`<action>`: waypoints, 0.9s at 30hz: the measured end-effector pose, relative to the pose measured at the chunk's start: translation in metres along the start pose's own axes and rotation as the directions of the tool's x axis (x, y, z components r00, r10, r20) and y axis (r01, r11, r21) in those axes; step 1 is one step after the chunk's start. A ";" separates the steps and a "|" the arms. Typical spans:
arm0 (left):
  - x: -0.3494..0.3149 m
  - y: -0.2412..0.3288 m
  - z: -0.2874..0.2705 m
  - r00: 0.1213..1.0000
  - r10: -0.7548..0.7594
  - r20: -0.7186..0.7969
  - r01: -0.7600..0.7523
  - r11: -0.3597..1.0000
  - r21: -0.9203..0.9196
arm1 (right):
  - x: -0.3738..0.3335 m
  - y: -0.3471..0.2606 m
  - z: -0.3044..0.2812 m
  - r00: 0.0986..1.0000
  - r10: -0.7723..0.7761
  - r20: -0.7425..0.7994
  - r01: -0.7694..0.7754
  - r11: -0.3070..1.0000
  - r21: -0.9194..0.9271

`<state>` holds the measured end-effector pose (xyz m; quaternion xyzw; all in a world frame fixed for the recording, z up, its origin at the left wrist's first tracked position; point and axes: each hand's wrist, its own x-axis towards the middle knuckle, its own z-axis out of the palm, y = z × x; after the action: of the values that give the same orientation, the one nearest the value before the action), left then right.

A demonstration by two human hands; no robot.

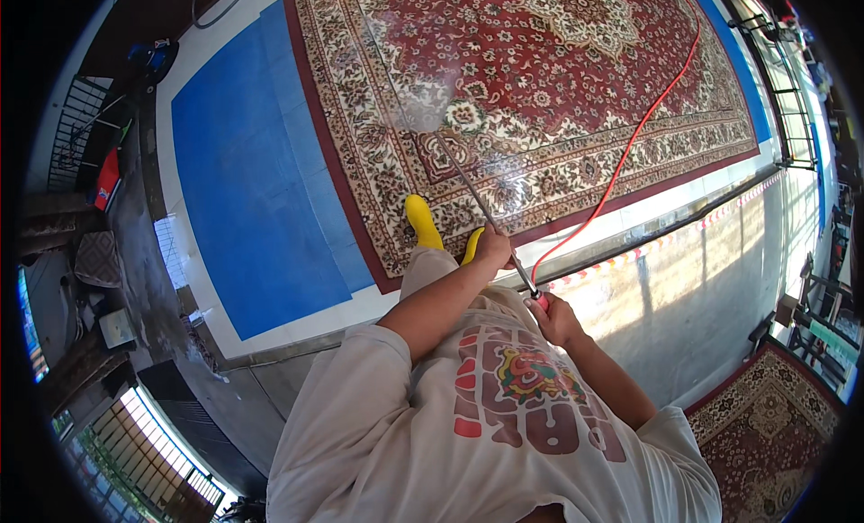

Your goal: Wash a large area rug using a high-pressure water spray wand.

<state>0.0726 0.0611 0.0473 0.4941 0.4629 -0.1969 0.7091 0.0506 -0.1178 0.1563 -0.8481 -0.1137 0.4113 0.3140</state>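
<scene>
My left hand [492,250] is closed around the thin metal tube of a pressure washer lance [472,188], just in front of my body. Lower and to the right, my right hand [556,320] grips the lance's red handle [541,301]. From the far end of the tube, a white mist of spray [423,104] spreads over a large red and cream patterned carpet [513,82]. A red hose [621,163] runs from near the handle across the carpet to its far right. My yellow boots [421,220] stand on the carpet's near border.
Blue flooring [243,172] with a white border lies left of the carpet. Red and white striped tape [639,253] marks the platform's near right edge, beside grey floor. Another patterned carpet [765,433] lies at the lower right. Metal racks [792,118] stand at the far right.
</scene>
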 end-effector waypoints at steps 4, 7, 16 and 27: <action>-0.008 -0.052 0.015 0.908 -0.393 0.148 0.400 0.917 -0.016 | -0.034 0.010 -0.001 0.943 0.280 0.182 -0.273 0.960 -0.063; -0.012 -0.076 0.015 0.858 -0.485 0.172 0.488 0.873 0.027 | -0.043 -0.022 -0.018 0.849 0.441 0.290 -0.407 0.897 -0.172; 0.044 -0.039 -0.027 0.905 -0.405 0.127 0.411 0.911 -0.021 | 0.012 -0.035 -0.007 0.933 0.250 0.257 -0.216 0.964 -0.156; 0.096 0.087 -0.092 0.985 -0.174 -0.003 0.174 0.983 0.054 | 0.124 -0.080 0.027 0.989 0.092 0.118 -0.096 0.995 0.026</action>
<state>0.1419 0.1970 0.0028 0.4705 0.4984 -0.2708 0.6759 0.1142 0.0121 0.1166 -0.8219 -0.0854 0.4763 0.3006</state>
